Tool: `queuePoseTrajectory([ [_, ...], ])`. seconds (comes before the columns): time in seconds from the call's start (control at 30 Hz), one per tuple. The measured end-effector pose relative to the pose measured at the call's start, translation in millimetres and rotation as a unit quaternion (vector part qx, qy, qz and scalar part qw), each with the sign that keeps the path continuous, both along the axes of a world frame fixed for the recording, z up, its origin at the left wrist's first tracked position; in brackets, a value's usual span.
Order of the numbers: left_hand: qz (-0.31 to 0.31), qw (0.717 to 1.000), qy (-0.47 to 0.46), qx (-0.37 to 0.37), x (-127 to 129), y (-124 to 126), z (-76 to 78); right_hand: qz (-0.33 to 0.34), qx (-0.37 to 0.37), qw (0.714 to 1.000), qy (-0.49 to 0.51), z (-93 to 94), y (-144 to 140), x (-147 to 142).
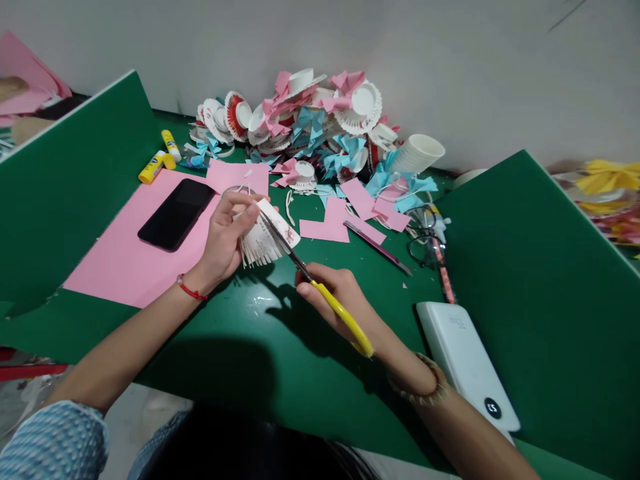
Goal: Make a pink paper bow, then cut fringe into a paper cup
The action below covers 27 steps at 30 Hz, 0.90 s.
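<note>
Looked like fringe-snipping: left grip (227, 233) pinched the white fringed paper (263, 240), right grip (340, 287) clutched yellow-handled metal scissors (326, 294) across it; next cut probably needed steadiness.

Two hands (227, 233) (345, 293), one pair of scissors (343, 315), one card (265, 241), one phone (175, 215), one power bank (463, 357)

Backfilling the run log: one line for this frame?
left hand: holds fringed white piece | right hand: holds yellow-handled scissors, tips at piece | phone: on pink sheet
</note>
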<state>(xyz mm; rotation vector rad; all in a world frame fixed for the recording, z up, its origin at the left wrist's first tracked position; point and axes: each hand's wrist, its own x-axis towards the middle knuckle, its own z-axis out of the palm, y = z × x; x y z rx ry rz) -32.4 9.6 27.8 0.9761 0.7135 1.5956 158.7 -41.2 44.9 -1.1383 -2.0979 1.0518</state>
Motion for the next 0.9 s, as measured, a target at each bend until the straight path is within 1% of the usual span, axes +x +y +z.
queuePoseTrajectory([
  [0.1, -0.007, 1.0, -0.005, -0.005, 0.5, -0.3, 0.5, -0.011, -0.003, 1.0, 0.005, -1.4, -0.6, -0.5],
  [0.27, 0.0, 1.0, 0.005, -0.005, 0.6, -0.3, 0.2, -0.022, 0.001, 1.0, 0.0, -1.1, -1.7, -0.9],
  [0.9, -0.016, 1.0, -0.009, -0.011, 1.7, -2.2, 2.1, -0.026, 0.003, 1.0, 0.001, -3.1, -2.2, -1.8],
])
